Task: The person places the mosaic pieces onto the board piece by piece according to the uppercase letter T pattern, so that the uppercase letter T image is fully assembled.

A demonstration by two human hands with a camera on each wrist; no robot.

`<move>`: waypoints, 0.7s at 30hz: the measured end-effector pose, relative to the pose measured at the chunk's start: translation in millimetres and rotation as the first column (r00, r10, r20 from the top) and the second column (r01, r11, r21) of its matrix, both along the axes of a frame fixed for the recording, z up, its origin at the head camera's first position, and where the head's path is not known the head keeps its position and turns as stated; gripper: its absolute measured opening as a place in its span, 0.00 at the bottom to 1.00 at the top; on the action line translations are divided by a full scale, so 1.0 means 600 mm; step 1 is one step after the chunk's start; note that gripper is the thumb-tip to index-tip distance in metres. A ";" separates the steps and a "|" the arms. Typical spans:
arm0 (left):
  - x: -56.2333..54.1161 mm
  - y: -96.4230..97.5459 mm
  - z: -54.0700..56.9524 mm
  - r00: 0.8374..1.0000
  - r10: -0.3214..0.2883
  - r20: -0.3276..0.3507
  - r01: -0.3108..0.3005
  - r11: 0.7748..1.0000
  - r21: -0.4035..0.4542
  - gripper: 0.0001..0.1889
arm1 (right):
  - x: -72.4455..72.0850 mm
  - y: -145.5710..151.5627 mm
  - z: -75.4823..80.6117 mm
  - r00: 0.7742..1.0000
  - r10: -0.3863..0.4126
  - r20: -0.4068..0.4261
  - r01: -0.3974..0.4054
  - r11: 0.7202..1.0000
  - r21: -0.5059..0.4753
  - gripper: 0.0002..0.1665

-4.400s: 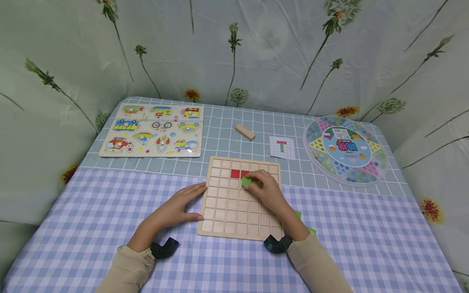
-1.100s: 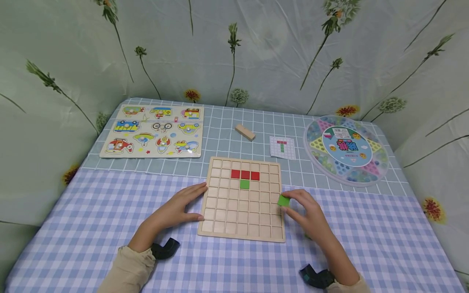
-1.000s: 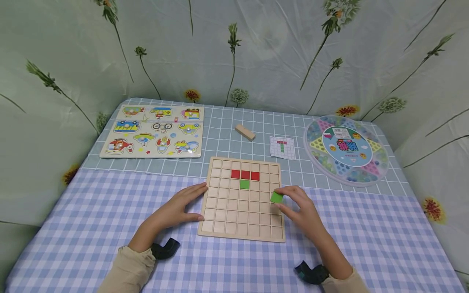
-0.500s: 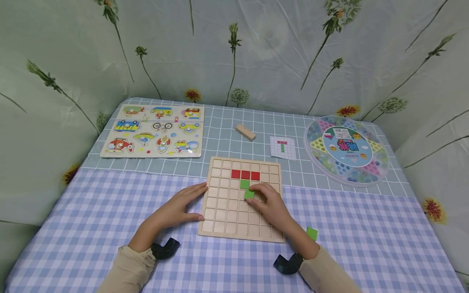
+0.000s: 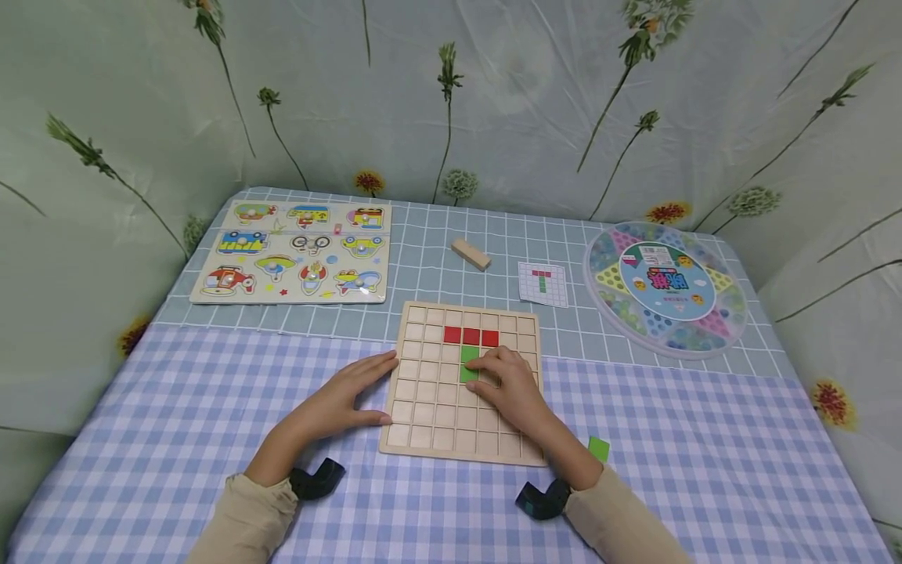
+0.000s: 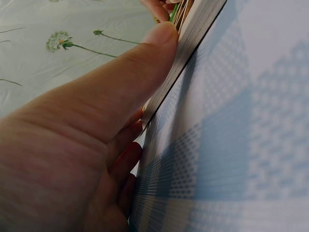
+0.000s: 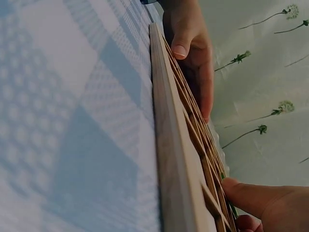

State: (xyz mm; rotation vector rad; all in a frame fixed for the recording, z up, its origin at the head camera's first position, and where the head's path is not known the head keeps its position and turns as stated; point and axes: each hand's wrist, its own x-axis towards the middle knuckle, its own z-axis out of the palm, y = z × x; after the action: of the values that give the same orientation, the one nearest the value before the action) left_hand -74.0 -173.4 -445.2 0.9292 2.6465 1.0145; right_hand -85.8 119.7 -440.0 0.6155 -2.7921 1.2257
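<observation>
A wooden grid board lies in front of me, with a row of red tiles in its upper cells. One green tile sits under the middle red one. Directly below that, my right hand has thumb and index finger pinched at a second green tile, which lies in line with the first and is partly hidden by the fingers. My left hand rests along the board's left edge, thumb and fingers stretched out, thumb tip on the rim.
A loose green tile lies beside my right forearm. Behind the board are a wooden block and a paper card printed with a red and green T. A vehicle knob puzzle stands back left, a round game box back right.
My right hand set one green tile under the red row, brought another from the right side, and has now moved it slightly left into line below the first. The left hand stays put.
</observation>
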 end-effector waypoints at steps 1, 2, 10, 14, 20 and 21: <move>0.000 0.000 0.000 1.000 0.000 0.000 0.000 1.000 0.001 0.43 | 0.000 0.000 0.001 1.000 0.000 0.011 -0.001 1.000 0.007 0.16; 0.000 0.000 0.001 1.000 0.001 0.004 -0.001 1.000 0.002 0.43 | 0.000 0.001 0.001 1.000 0.004 0.024 -0.004 1.000 0.015 0.17; 0.002 0.000 0.002 1.000 0.005 0.008 -0.005 1.000 0.010 0.43 | 0.003 0.013 0.012 0.986 0.061 0.154 -0.061 0.998 -0.005 0.24; 0.002 0.000 0.000 1.000 0.004 -0.008 -0.004 1.000 0.018 0.43 | 0.009 0.028 0.027 0.977 0.099 0.187 -0.083 0.992 -0.093 0.28; 0.001 0.000 0.000 1.000 0.002 0.000 -0.002 1.000 0.011 0.43 | 0.028 0.067 0.056 0.992 0.115 0.061 -0.108 0.989 -0.098 0.33; 0.001 0.000 0.000 1.000 0.002 0.004 -0.002 1.000 0.009 0.43 | 0.033 0.075 0.061 0.994 0.104 0.037 -0.100 0.991 -0.092 0.33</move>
State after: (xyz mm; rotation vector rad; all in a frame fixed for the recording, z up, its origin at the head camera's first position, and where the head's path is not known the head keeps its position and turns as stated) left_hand -73.3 -173.3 -445.2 0.9263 2.6422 1.0290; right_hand -65.9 164.7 -403.3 0.7426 -2.7509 1.3903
